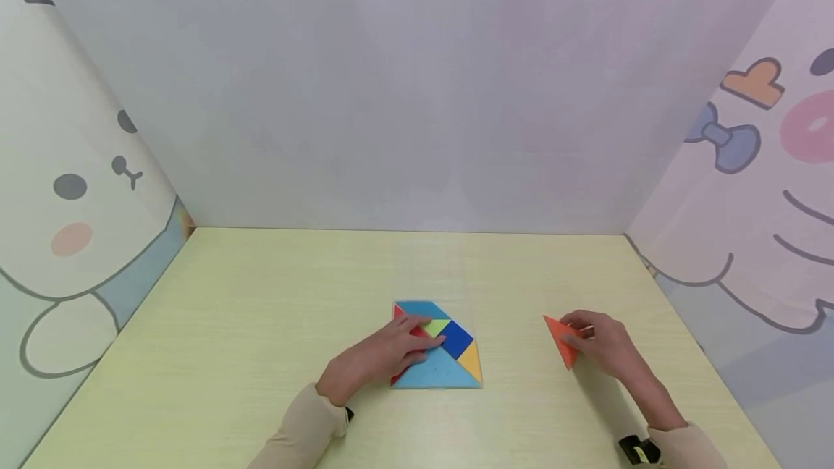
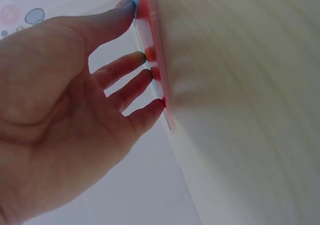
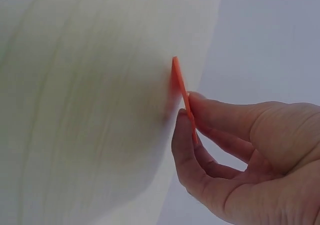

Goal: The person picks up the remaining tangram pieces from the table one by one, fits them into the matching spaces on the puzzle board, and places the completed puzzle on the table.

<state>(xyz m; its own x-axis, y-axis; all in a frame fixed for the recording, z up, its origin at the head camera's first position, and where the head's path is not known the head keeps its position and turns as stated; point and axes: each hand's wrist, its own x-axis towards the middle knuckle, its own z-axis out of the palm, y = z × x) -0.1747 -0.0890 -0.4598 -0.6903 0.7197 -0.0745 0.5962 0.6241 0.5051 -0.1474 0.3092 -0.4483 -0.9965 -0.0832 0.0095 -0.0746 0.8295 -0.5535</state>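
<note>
Tangram pieces lie fitted together flat on the table in the head view: a red piece (image 1: 398, 312), a light blue piece (image 1: 417, 307) at the top, a lime-green triangle (image 1: 437, 326), a dark blue square (image 1: 457, 339), a yellow triangle (image 1: 472, 362) and a large light blue triangle (image 1: 436, 373). My left hand (image 1: 384, 348) rests its fingertips on them, covering much of the red piece. Off to the right, my right hand (image 1: 602, 342) pinches an orange triangle (image 1: 562, 341) between thumb and fingers. In the right wrist view this triangle (image 3: 181, 87) appears edge-on, above the table.
A pale yellow table (image 1: 260, 288) carries everything. Behind it rises a plain grey-white wall (image 1: 417, 93). Side panels with cartoon drawings stand at the left (image 1: 72, 237) and right (image 1: 749, 237) edges.
</note>
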